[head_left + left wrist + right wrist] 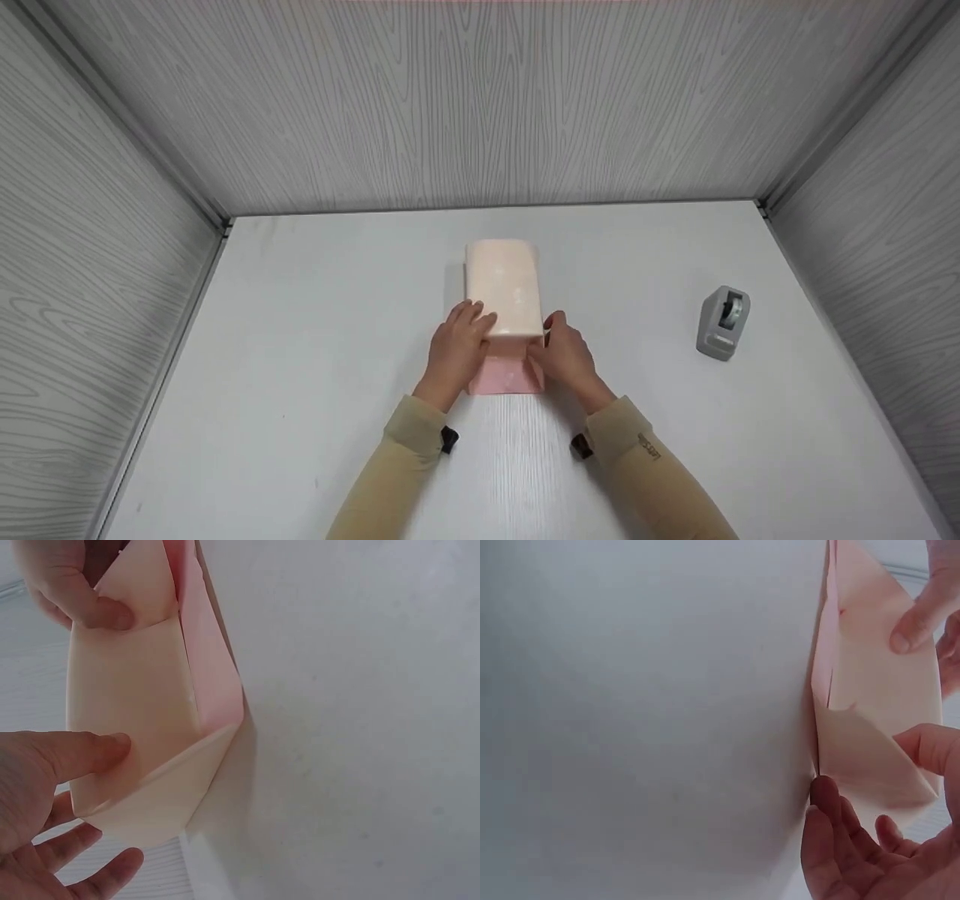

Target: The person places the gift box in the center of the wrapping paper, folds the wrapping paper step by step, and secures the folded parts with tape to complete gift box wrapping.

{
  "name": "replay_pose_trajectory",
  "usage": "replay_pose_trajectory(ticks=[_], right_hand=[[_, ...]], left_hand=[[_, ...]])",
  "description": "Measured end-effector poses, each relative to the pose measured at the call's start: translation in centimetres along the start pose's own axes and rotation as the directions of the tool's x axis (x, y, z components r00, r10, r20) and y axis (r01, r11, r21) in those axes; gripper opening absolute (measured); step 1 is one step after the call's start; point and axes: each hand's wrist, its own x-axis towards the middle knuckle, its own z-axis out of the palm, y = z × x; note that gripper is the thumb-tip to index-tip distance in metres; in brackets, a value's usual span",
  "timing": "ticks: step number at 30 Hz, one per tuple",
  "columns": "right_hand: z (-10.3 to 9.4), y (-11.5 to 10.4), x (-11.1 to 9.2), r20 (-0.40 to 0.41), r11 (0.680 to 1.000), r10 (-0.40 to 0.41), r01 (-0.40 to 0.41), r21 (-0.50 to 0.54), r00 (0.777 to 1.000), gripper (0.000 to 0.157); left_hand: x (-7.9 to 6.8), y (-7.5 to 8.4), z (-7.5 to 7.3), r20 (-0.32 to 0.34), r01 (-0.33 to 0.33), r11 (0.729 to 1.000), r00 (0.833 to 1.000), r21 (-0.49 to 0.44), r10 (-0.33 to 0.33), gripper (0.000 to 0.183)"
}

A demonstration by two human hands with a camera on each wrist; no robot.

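Peach-and-pink paper bag point(504, 289) is lying on the white tabletop point(337, 300), left of the gray tape dispenser point(724, 322) and well apart from it. Open end is facing the person. Left hand point(457, 345) is grasping the bag on the side farther from the dispenser, thumb inside, lower fingers splaying loosely outside. Right hand point(566, 354) is pinching the bag on the side nearer the dispenser, thumb likewise inside (how hard either is pressing, I cannot tell). Possible trouble, as I am judging it: thumbs pushing unevenly could be skewing the corner folds; pulling outward could be tearing the thin paper at a crease; one hand slipping could be letting the pink flap point(506, 379) swing crooked.
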Motion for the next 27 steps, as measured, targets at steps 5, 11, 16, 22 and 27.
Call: replay_pose_trajectory(ticks=[5, 11, 16, 22, 27], right_hand=[[0.35, -0.16, 0.03, -0.012, 0.998, 0.048, -0.048, -0.050, 0.999, 0.027], [0.57, -0.27, 0.29, -0.024, 0.992, 0.085, -0.086, -0.091, 0.996, 0.025], [0.78, -0.32, 0.49, -0.019, 0.989, 0.091, -0.093, -0.116, 0.996, 0.025], [0.69, -0.85, 0.61, 0.019, 0.988, 0.085, -0.082, -0.130, 0.996, 0.029], [0.48, -1.00, 0.58, 0.050, 0.992, 0.071, -0.065, -0.109, 0.996, 0.030]], left_hand=[[-0.12, 0.02, 0.04, -0.003, 0.001, 1.000, 1.000, -0.001, -0.001, 0.040], [-0.12, 0.01, 0.03, -0.005, 0.001, 1.000, 1.000, 0.001, -0.001, 0.040], [-0.12, 0.01, -0.04, 0.005, 0.005, 1.000, 1.000, -0.003, -0.005, 0.040], [-0.09, 0.05, -0.10, 0.020, 0.017, 1.000, 1.000, -0.015, -0.016, 0.041], [-0.08, 0.04, 0.00, 0.012, 0.006, 1.000, 1.000, -0.004, -0.006, 0.040]])
